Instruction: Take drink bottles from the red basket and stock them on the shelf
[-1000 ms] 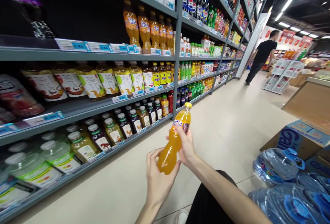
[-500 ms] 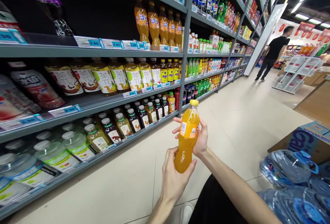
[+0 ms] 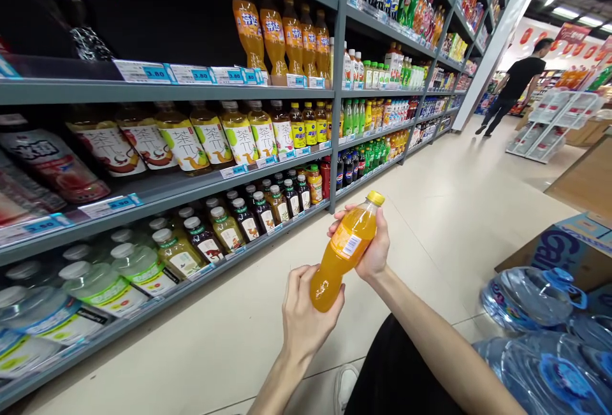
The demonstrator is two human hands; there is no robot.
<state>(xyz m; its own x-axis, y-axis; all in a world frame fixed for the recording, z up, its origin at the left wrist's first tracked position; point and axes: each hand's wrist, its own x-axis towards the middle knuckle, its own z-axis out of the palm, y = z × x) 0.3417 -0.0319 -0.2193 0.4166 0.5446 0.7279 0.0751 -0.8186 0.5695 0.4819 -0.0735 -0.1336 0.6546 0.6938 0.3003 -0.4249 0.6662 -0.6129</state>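
I hold an orange soda bottle (image 3: 342,252) with a yellow cap in front of me, tilted with the cap up and to the right. My left hand (image 3: 303,319) grips its bottom end, fingers curled round it. My right hand (image 3: 370,246) wraps the upper part behind the label, whose barcode side faces me. On the upper shelf stand several matching orange bottles (image 3: 282,36).
Grey store shelving (image 3: 191,93) runs along the left, full of tea and soft drink bottles. Large blue water jugs (image 3: 530,300) and a cardboard box (image 3: 564,246) lie at the lower right. A person in black (image 3: 516,87) walks far down the aisle. Tiled floor lies between.
The bottle has turned in my hands, so the label's barcode side now faces me, and its top has tilted to the right. The far person has walked a few steps on.
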